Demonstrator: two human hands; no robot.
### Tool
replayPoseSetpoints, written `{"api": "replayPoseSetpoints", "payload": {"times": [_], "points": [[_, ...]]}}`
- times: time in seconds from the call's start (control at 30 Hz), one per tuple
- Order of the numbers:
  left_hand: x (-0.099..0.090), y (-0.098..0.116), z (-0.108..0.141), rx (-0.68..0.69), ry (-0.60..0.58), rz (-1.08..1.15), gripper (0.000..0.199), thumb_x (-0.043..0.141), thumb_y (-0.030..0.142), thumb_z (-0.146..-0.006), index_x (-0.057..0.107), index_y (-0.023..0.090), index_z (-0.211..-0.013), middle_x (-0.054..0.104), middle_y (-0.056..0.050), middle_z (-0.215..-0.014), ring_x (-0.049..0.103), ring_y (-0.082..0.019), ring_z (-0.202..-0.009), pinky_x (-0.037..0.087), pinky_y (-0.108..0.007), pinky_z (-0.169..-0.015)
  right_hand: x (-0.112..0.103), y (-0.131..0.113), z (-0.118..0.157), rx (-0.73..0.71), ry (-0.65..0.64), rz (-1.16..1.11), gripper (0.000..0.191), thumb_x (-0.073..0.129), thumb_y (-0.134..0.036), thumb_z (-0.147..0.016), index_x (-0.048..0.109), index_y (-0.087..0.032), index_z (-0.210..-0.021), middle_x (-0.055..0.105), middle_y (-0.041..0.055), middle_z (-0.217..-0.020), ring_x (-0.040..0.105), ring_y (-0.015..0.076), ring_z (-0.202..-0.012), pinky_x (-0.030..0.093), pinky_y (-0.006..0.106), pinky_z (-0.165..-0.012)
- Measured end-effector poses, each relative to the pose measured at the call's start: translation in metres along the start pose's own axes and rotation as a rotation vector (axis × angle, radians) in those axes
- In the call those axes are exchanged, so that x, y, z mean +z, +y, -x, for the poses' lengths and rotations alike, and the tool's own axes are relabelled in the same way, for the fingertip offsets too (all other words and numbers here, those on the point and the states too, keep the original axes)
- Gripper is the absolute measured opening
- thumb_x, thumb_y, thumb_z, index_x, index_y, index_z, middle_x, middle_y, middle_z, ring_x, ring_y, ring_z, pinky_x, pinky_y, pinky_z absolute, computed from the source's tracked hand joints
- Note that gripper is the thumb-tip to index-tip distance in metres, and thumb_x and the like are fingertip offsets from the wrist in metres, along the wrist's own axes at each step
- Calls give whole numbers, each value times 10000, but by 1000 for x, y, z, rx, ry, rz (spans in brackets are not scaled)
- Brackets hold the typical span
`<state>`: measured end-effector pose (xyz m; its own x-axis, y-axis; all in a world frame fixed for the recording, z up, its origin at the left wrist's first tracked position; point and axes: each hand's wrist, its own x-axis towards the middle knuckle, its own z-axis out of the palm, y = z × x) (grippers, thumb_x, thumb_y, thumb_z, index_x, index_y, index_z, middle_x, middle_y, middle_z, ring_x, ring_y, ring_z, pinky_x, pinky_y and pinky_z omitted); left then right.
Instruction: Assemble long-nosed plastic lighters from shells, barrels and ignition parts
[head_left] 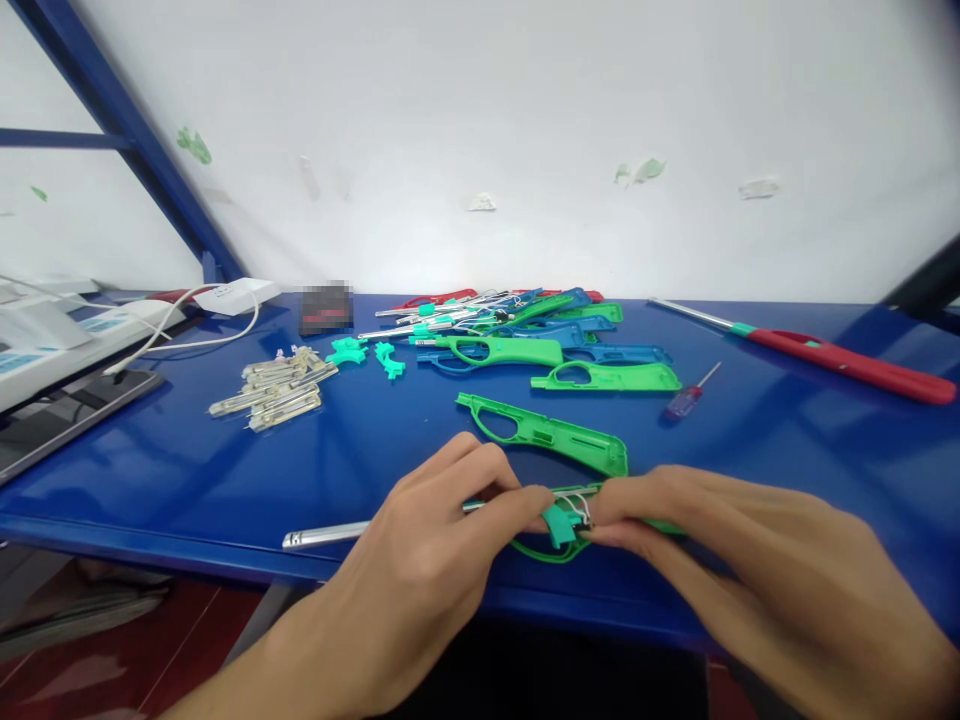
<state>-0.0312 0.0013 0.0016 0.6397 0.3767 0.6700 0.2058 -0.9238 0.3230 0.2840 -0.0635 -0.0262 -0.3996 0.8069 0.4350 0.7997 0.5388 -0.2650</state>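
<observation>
At the table's front edge lies a green lighter half-shell (546, 552), its metal tube (327, 536) reaching out to the left. My left hand (442, 530) pinches a teal trigger (559, 525) over this shell. My right hand (697, 540) has thumb and forefinger closed at a small black part (582, 524) beside the trigger, with a looped white wire (576, 502) next to the fingertips. The right fingers partly hide that part and the shell's handle end. Just behind my hands rests another green half-shell (555, 436), its inner side facing up.
Farther back lie green handle shells (517, 350), blue shells (622, 354) and metal tubes. Left of them are teal triggers (347, 350) and clear fuel tanks (281, 390). A screwdriver (686, 400) and a red lighter (847, 365) lie right. A white cable (251, 325) crosses the left side.
</observation>
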Motion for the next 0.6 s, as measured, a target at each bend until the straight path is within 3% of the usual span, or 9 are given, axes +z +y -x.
{"api": "replayPoseSetpoints", "payload": {"times": [0.1,0.2,0.3,0.37,0.6], "points": [[1,0,0,3,-6,-16,520,546,-197,-1003,723,120,-1375,698,-65,-1054,586,-184,-911,513,-319,-768,-4,-10,-10,-46,-1,-40,327,730,-289,-1136,807,-459,-1404,911,-84,-1313,920,198,-1037,727,231,-941],[2,-1,1,5,-7,-15,540,536,-207,-1002,726,112,-1395,698,-67,-1056,588,-184,-916,518,-319,-768,-8,-25,-26,-96,54,-178,243,638,-227,-1161,774,-372,-1301,908,-75,-1098,892,147,-864,700,193,-823],[1,-2,1,-10,-11,2,543,546,-198,-1010,726,119,-1412,699,-70,-1073,592,-187,-929,526,-320,-778,-11,-34,-39,-117,120,-206,229,621,-164,-1148,766,-328,-1213,897,-76,-1028,875,124,-828,672,168,-777],[1,-2,1,-22,-9,1,532,551,-188,-1021,729,125,-1412,702,-68,-1075,597,-186,-927,531,-314,-775,-11,-35,-42,-118,141,-192,177,649,-208,-1161,781,-323,-1190,898,-72,-1009,866,128,-808,676,179,-781],[7,0,-2,-9,43,-26,243,701,-16,-1132,762,106,-1333,795,-69,-1085,661,-180,-923,584,-307,-811,-15,-34,-45,-119,197,-163,199,659,-291,-1189,824,-343,-1091,885,-72,-966,861,133,-819,684,185,-780]]}}
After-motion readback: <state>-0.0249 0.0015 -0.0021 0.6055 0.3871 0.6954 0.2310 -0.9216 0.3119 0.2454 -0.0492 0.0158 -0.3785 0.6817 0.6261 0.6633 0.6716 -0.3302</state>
